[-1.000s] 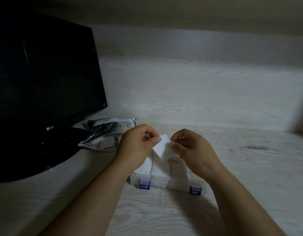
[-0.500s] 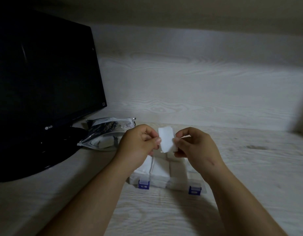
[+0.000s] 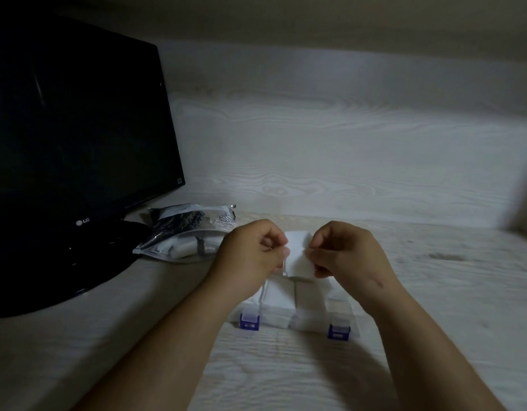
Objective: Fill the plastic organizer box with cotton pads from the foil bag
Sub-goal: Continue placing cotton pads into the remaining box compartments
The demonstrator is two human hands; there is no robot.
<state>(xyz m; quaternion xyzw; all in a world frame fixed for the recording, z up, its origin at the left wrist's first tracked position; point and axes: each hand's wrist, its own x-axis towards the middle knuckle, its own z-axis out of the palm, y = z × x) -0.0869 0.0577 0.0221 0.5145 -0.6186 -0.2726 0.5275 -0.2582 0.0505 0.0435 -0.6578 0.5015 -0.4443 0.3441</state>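
Dim light falls on a pale wood-grain surface (image 3: pixel 286 375), which is closed at the back by a wall of the same grain. A black monitor (image 3: pixel 78 129) is placed at the left. The bag (image 3: pixel 188 232) is laid beside its foot, and white pads can be seen inside it.

The box (image 3: pixel 342 310) stands under the hands, with two blue latches (image 3: pixel 249 321) on its near wall. The compartments that show are packed with white pads.

One pad (image 3: pixel 298 256) is held in the air just above the box. Its left edge is pinched by the curled fingers (image 3: pixel 271 238) of the left hand (image 3: pixel 250 256), and its right edge by those of the right hand (image 3: pixel 348 256).

The step in hand is judged to be the placing of one more pad, which is perhaps being straightened first. For the next move, the pad should be lowered flat into a compartment with room left. Which one has room cannot be told, because the far part of the box is hidden by the hands. A light grip is advised, since the pad is soft and easily bent.
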